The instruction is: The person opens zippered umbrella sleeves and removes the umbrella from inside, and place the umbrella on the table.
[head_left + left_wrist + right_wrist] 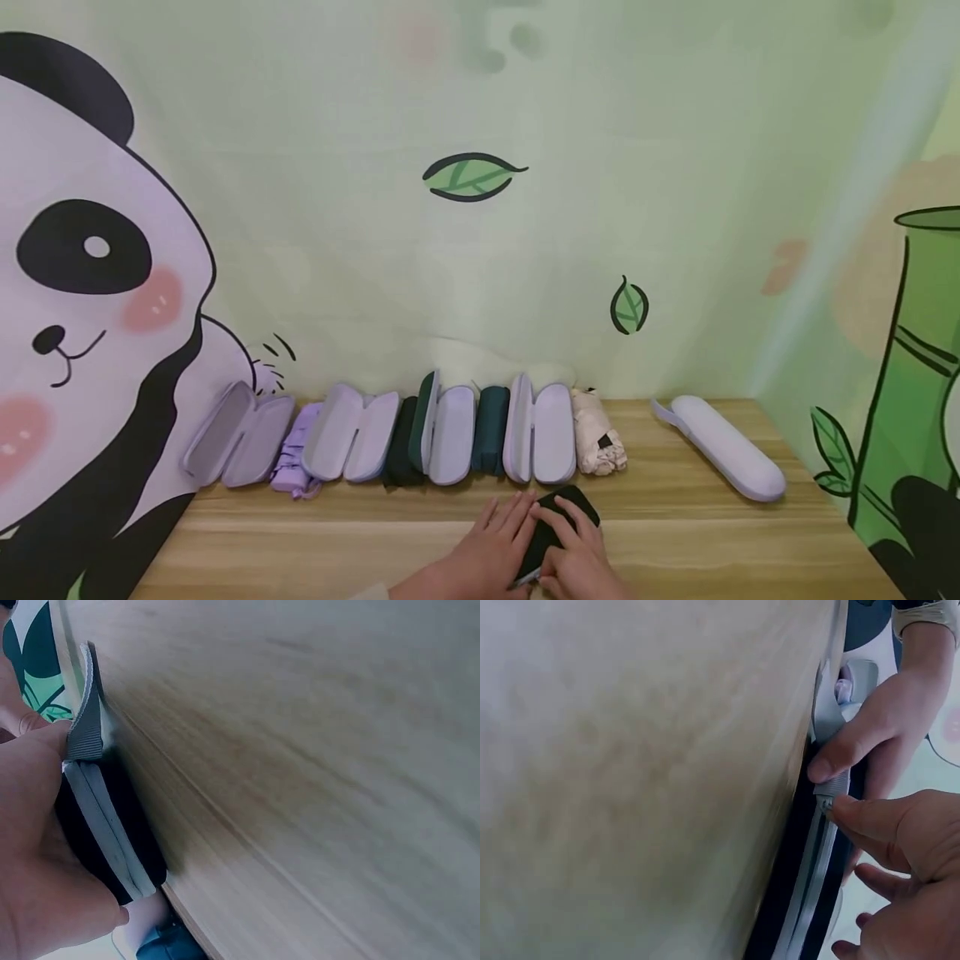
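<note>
A black zip case (pixel 576 502) lies near the table's front, with both hands on it. My left hand (pixel 487 546) holds its left side, long fingers stretched forward along it. In the right wrist view the left thumb (pixel 832 761) presses on a grey strap (pixel 826 712) at the case's end. My right hand (pixel 581 554) lies over the case's right side. Its thumb and index finger pinch the small metal zipper pull (pixel 825 804) beside that strap. The grey zipper band (pixel 112 832) looks closed along the edge in the left wrist view.
Behind the hands runs a row of opened lined cases (pixel 555 433) alternating with folded umbrellas, among them a purple one (pixel 295 458), a dark green one (pixel 491 429) and a beige one (pixel 596 433). A closed lilac case (pixel 727 450) with a strap lies at the right. A panda-printed backdrop (pixel 480 275) stands behind.
</note>
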### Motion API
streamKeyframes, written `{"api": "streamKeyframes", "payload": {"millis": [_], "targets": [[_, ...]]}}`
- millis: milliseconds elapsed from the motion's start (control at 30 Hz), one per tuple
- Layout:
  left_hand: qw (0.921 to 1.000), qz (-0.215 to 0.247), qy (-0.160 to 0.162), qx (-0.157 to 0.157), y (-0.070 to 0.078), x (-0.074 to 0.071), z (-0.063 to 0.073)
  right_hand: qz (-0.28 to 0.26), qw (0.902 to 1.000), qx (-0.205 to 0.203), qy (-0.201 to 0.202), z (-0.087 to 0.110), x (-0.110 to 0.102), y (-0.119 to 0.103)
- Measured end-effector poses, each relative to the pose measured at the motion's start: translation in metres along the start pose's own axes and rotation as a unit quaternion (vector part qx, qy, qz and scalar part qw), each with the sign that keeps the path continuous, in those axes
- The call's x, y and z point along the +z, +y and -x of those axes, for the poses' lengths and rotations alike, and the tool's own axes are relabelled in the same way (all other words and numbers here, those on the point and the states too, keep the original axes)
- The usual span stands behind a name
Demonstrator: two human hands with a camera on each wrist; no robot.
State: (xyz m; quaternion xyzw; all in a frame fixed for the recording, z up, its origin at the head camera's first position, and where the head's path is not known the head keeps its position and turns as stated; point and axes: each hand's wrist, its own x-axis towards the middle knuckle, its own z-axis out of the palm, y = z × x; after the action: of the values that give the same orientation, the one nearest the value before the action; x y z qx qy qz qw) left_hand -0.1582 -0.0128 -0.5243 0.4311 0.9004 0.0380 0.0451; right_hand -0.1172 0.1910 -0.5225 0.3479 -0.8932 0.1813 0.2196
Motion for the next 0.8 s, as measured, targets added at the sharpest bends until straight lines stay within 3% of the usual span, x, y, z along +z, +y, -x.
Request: {"api": "streamKeyframes", "payload": {"millis": [400,600,800], "targets": [[0.9999,-0.009,0.002,-0.010,0.008,-0.005,0.003,-0.048,0.9967,0.065,0.000,0.004,0.004,-0.011],[0.9997,-0.020,0.006,-0.010,0.008,-0.008,0.004,-0.063,0.9944,0.081,-0.024,0.002,0.002,-0.013],[0.9999,-0.012,0.008,-0.005,0.008,-0.005,0.002,-0.031,0.9979,0.055,-0.015,0.005,0.003,-0.010]]}}
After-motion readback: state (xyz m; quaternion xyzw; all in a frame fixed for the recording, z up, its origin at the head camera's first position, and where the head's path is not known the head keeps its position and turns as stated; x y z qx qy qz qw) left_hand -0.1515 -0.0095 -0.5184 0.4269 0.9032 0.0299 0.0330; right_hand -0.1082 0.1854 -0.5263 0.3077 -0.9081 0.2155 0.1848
